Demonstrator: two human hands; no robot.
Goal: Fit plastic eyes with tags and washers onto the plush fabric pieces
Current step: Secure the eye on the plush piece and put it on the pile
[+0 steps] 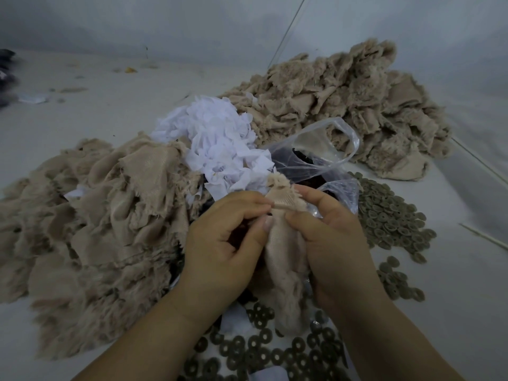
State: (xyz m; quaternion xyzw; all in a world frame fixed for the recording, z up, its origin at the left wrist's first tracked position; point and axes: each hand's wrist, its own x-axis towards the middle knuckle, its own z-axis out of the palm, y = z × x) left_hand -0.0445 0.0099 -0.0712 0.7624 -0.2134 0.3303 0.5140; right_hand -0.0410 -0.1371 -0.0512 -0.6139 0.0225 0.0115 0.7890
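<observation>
Both my left hand (220, 243) and right hand (330, 232) are pinching one beige plush piece (286, 243), held just in front of the clear plastic bag (316, 158). Keeping the backing taut should help; eye post hidden.

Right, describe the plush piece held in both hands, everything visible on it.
The plush piece is beige fabric, its smooth woven backing turned toward the camera, fuzzy pile showing at the frayed top edge and lower end. It hangs upright and lengthwise, folded near the top. The left hand and right hand pinch it at the fold. Its lower end reaches the washers. No eye is visible on it.
</observation>
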